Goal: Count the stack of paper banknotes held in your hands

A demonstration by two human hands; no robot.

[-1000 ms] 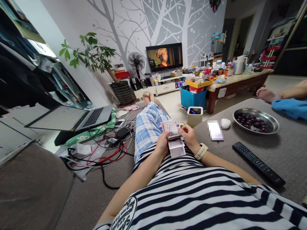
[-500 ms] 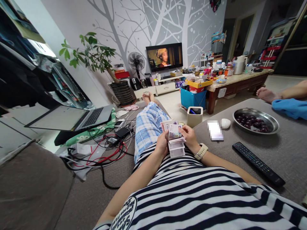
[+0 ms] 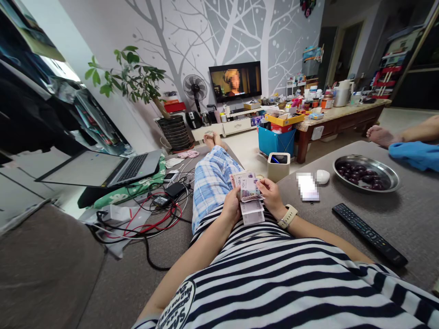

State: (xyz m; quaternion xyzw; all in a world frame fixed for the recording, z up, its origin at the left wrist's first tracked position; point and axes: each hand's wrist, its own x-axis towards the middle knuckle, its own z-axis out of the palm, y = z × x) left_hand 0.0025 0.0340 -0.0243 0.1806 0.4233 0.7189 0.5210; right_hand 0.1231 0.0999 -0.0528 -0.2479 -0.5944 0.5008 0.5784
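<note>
A stack of banknotes (image 3: 249, 186) is held up over my lap, its upper notes purplish with a "5" showing. My left hand (image 3: 232, 206) is closed on the stack's left side, thumb along the edge. On the right edge, my right hand (image 3: 270, 195) pinches the notes between thumb and fingers. Further pale purple notes (image 3: 253, 214) hang folded down below the stack, in front of my striped shirt. Part of the stack is hidden behind my fingers.
To the right on the couch lie a black remote (image 3: 368, 233), a white mouse (image 3: 323, 176) and a steel bowl (image 3: 394, 185) of dark fruit. A laptop (image 3: 132, 169) and tangled cables (image 3: 164, 208) are on the left. Another person's foot (image 3: 380, 135) rests at far right.
The upper note, curled down half a second ago, now stands flatter and more upright in the stack. My right hand has shifted slightly; my left hand stays nearly in place.
</note>
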